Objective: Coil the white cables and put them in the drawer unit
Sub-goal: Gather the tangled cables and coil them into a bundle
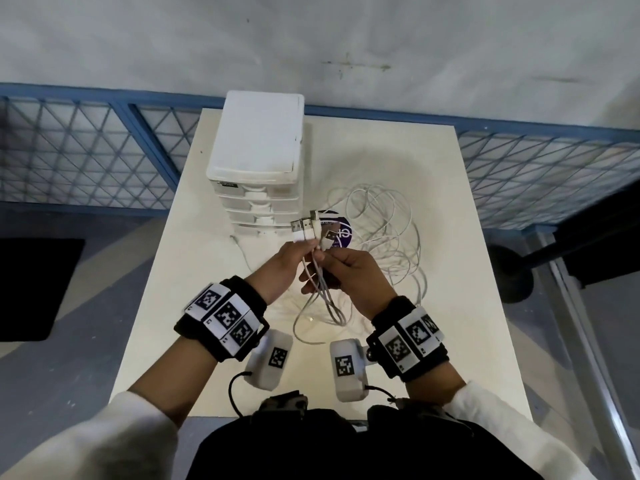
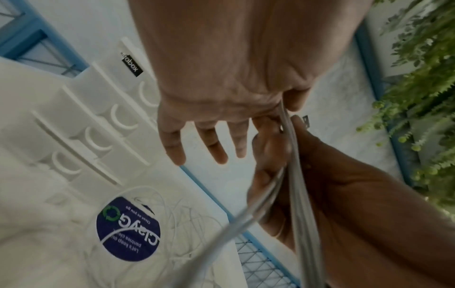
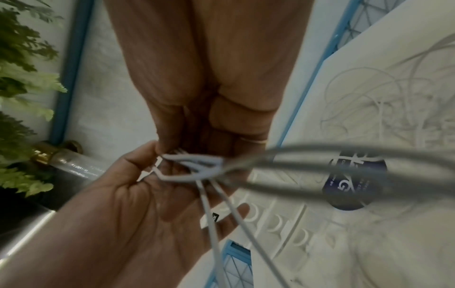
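Both hands meet above the table (image 1: 214, 375); the left hand (image 1: 277, 271) pinches the plug ends of the white cables (image 1: 384, 233) between thumb and first finger, its other fingers (image 2: 211, 144) straight; the right hand (image 1: 356, 275) curls round the same strands just below; the rest of the cables lies in loose loops on the table, to the right of the white drawer unit (image 1: 258, 157), over a round blue sticker (image 1: 341, 225).

Four silver-tipped white USB plugs (image 1: 306, 227) bunched together up top, so four white cables at least; the loose tangle (image 1: 382, 233) can't be counted. One white plastic drawer unit (image 1: 258, 157) with four drawers. One round dark-blue sticker (image 1: 337, 230). Two hands.
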### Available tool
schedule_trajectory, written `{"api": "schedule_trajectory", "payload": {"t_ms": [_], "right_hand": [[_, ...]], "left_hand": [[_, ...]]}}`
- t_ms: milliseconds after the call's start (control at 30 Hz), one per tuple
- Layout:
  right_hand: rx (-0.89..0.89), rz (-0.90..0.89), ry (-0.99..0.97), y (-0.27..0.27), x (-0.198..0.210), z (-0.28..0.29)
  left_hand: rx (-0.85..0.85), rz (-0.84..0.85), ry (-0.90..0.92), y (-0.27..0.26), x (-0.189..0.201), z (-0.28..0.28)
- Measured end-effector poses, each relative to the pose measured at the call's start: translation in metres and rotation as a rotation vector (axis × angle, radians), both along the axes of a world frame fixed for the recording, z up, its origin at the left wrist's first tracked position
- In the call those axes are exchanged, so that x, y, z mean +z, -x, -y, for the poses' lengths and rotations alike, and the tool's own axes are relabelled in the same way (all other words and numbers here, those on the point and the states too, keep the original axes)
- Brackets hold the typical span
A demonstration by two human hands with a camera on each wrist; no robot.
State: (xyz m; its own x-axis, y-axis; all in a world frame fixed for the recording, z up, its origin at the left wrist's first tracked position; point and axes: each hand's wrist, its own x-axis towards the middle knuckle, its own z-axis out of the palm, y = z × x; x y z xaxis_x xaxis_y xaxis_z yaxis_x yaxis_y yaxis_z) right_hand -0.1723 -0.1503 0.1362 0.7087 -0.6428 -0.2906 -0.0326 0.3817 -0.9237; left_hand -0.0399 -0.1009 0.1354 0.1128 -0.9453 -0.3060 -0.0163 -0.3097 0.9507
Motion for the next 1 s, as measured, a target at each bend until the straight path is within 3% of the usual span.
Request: {"api": "schedule_trajectory", "payload": {"t_ms": [133, 267, 467, 567, 700, 767, 1000], "right_hand": [[0.093, 0.016, -0.038, 0.0, 0.004, -0.003], [0.127, -0.035, -0.08, 0.003, 0.004, -0.008], [0.317, -0.062, 0.014, 0.023, 0.004, -0.005], [0.343, -0.093, 0.081, 0.025, 0.004, -0.004], [0.429, -0.182, 0.246, 0.026, -0.003, -0.009], [0.452, -0.235, 0.395, 0.026, -0.008, -0.011], [0.532, -0.436, 0.702, 0.032, -0.013, 0.012]], "left_hand": [[-0.074, 0.028, -0.014, 0.008, 0.003, -0.003], [-0.079, -0.119, -0.001, 0.022, 0.005, -0.011], [-0.076, -0.282, 0.046, 0.036, 0.007, -0.022], [0.057, -0.305, 0.076, 0.039, 0.008, -0.022], [0.463, -0.57, 0.159, 0.02, 0.02, -0.017], [0.581, -0.63, 0.206, 0.008, 0.028, -0.016], [0.653, -0.611, 0.332, -0.064, 0.055, -0.026]]}}
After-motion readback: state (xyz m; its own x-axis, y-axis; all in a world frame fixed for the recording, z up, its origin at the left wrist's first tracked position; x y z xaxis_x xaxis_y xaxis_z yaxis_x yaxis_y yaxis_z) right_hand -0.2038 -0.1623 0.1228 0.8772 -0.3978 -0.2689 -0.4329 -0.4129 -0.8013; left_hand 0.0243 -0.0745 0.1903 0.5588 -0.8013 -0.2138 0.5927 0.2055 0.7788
